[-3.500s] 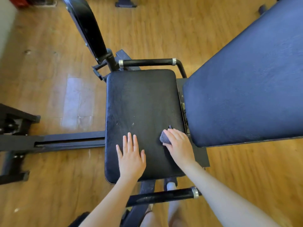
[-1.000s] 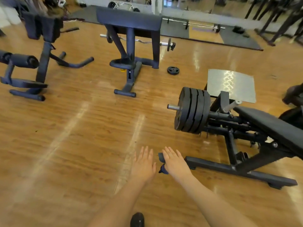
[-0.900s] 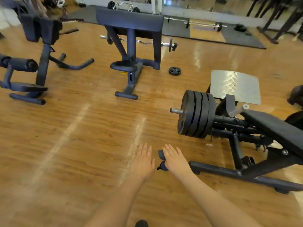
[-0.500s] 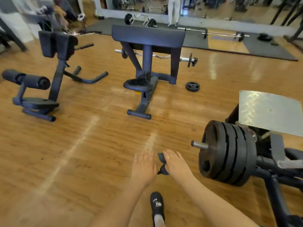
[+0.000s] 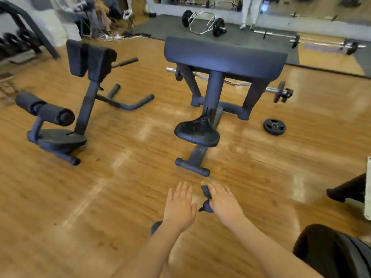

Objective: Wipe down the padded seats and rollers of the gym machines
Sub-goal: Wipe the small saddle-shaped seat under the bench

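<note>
The wooden floor [image 5: 100, 197] fills the view beneath both outstretched arms. Straight ahead of the fingers stands a preacher curl bench [image 5: 212, 101], its wide arm pad [image 5: 224, 57] at the top and its small black seat [image 5: 197, 133] lower and nearer, well beyond the fingertips. Ahead and far to the left of the fingers stands a back extension machine [image 5: 84, 105] with two upright pads [image 5: 90, 59] and a pair of foam rollers [image 5: 45, 111] sticking out to its left. A curl bar [image 5: 236, 83] lies across behind the bench, and a loose weight plate [image 5: 274, 127] lies on the floor ahead and to the right of the fingers. A hex bar [image 5: 202, 22] rests on a dark mat far ahead.

The left hand [image 5: 179, 205] is held palm down over the floor, its fingers straight, close together and holding nothing. Just beside it, the right hand [image 5: 223, 203] is also palm down, with a dark cloth [image 5: 206, 197] tucked under the palm and held at the thumb side; the cloth pokes out between the two hands.
</note>
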### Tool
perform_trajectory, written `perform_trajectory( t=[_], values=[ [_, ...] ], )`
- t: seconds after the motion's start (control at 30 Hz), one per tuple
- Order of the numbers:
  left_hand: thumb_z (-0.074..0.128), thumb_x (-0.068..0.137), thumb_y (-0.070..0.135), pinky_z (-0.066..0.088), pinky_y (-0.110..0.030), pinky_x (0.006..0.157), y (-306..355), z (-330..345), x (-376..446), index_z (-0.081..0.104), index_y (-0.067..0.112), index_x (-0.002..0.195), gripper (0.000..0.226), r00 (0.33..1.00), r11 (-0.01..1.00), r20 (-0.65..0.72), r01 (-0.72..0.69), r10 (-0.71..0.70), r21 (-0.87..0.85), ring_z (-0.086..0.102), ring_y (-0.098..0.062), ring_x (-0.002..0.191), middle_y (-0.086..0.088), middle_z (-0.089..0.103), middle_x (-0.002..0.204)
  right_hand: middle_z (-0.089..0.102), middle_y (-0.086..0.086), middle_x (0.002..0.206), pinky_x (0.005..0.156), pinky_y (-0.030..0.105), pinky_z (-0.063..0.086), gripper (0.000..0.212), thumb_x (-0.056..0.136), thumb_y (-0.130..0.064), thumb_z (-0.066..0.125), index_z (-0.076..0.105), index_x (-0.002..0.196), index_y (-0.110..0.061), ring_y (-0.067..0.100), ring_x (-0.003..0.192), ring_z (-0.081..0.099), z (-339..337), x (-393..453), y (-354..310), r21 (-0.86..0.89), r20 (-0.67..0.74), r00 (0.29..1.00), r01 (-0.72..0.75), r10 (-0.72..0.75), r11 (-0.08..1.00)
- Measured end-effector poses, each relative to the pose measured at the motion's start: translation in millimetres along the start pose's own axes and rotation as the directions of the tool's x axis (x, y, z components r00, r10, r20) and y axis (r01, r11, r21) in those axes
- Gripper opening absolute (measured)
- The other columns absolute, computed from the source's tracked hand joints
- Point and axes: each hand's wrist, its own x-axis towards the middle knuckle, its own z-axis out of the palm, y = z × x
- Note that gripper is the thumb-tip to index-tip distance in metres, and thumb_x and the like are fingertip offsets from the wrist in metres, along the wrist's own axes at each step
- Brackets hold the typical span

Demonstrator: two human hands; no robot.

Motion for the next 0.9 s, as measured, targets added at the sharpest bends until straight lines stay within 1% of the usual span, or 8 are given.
perform_trajectory(
  t=[0.1,0.23,0.4,0.47,0.6,0.77,0.83,0.9],
  values=[
    [0.022,0.101,0.039,-0.002,-0.042,0.117,-30,-15,87,0.003,0.014,0.152,0.06,0.999,0.999,-0.002,-0.044,0.043,-0.005,-0.006,-0.019,0.146,-0.004,-0.003,0.159,0.013,0.005,0.156,0.114,0.034,0.011,0.059,0.098,-0.022,0.037,0.011,0.149,-0.009,0.017,0.143,0.013,-4,83,15,-0.007,0.013,0.997,-0.075,0.075,0.997],
    [0.024,0.101,0.039,-0.002,-0.042,0.116,-62,-42,188,0.002,0.013,0.151,0.061,0.993,0.993,0.013,-0.114,0.114,0.04,-0.004,-0.02,0.146,-0.006,-0.003,0.159,0.055,0.009,0.131,0.094,0.036,0.045,0.067,0.067,-0.024,0.08,0.055,0.127,-0.005,0.019,0.118,0.055,-10,180,37,0.067,0.01,0.985,-0.174,0.174,0.982],
    [0.025,0.101,0.04,0.001,-0.043,0.116,-88,-64,287,0.003,0.013,0.151,0.061,0.992,0.99,0.037,-0.126,0.123,0.068,-0.003,-0.021,0.146,-0.006,0.0,0.159,0.019,0.004,0.154,0.113,0.033,0.015,0.059,0.094,-0.018,0.044,0.018,0.147,-0.009,0.016,0.142,0.019,-8,266,68,0.124,0.01,0.975,-0.22,0.221,0.968],
    [0.026,0.101,0.039,0.002,-0.043,0.116,-89,-65,330,0.002,0.013,0.151,0.061,0.988,0.985,0.044,-0.148,0.145,0.086,-0.002,-0.021,0.146,-0.006,0.001,0.159,0.023,0.005,0.153,0.112,0.034,0.019,0.061,0.093,-0.019,0.049,0.022,0.146,-0.008,0.017,0.14,0.024,1,297,89,0.114,0.011,0.969,-0.245,0.245,0.963],
    [0.025,0.101,0.039,0.001,-0.043,0.117,-86,-42,417,0.002,0.013,0.151,0.061,0.983,0.979,0.022,-0.184,0.183,0.09,-0.005,-0.021,0.146,-0.006,-0.002,0.159,0.059,0.013,0.126,0.09,0.041,0.048,0.067,0.062,-0.015,0.081,0.057,0.123,-0.002,0.023,0.114,0.059,46,360,140,0.144,0.001,0.95,-0.311,0.314,0.94],
    [0.024,0.101,0.039,-0.003,-0.043,0.116,-87,30,520,0.0,0.013,0.151,0.062,0.949,0.94,-0.002,-0.312,0.316,0.139,-0.007,-0.021,0.146,-0.006,-0.002,0.159,0.021,0.004,0.154,0.114,0.03,0.015,0.06,0.091,-0.013,0.046,0.022,0.146,-0.01,0.015,0.141,0.02,121,432,185,0.193,-0.062,0.94,-0.319,0.336,0.928],
    [0.024,0.1,0.039,-0.003,-0.042,0.116,-95,63,555,0.002,0.014,0.151,0.061,0.938,0.931,-0.03,-0.338,0.345,0.137,-0.005,-0.021,0.146,-0.007,0.0,0.159,0.025,0.006,0.152,0.114,0.029,0.016,0.059,0.088,-0.008,0.046,0.028,0.144,-0.01,0.018,0.14,0.024,161,458,193,0.278,-0.096,0.929,-0.319,0.357,0.906],
    [0.026,0.097,0.041,0.008,-0.042,0.117,-104,90,580,0.021,0.012,0.149,0.06,0.916,0.92,-0.119,-0.369,0.384,0.135,0.01,-0.023,0.146,-0.009,0.019,0.157,0.047,0.012,0.139,0.11,0.033,0.025,0.052,0.08,-0.006,0.045,0.049,0.131,-0.005,0.024,0.129,0.042,195,476,193,0.345,-0.228,0.899,-0.284,0.374,0.894]
  ],
)
